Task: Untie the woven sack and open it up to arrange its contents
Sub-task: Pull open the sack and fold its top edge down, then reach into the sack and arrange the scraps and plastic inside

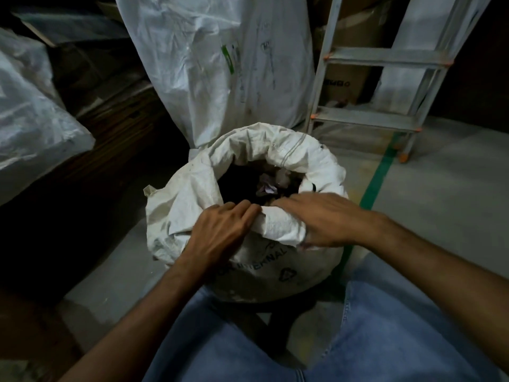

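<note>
Concrete floor (440, 202): grey, dimly lit, crossed by a green line (377, 180) running from the stepladder foot towards the sack.

Tall white sack (198, 59): upright at the rear centre, just behind the task item, marked with a green label and faint handwriting.

Plastic-wrapped bundle (30, 119): at the left edge, resting on dark stacked material.

Stepladder (385, 57): aluminium, orange end caps, standing at the rear right, just beside the tall sack. Cardboard box (347, 84) visible through its rungs.

Jeans (385, 326): blue, knees spread at the bottom of the view, one on each side of the task item.

Woven sack (256, 271): white, standing upright on the floor between the knees, centre of view. Untied, mouth open. Printed lettering and a recycling symbol on the near wall. Rolled rim (300, 153) folded outward and down around the mouth.

Left hand (220, 232): on the near-left rim, fingers curled over the edge into the mouth, gripping the fabric.

Right hand (322, 219): on the near-right rim, fingers laid across the fold and thumb beneath it, pinching the fabric. Fingertips of both hands nearly touching.

Contents (265, 187): dark mass with pale crumpled scraps, too dim to identify.
</note>
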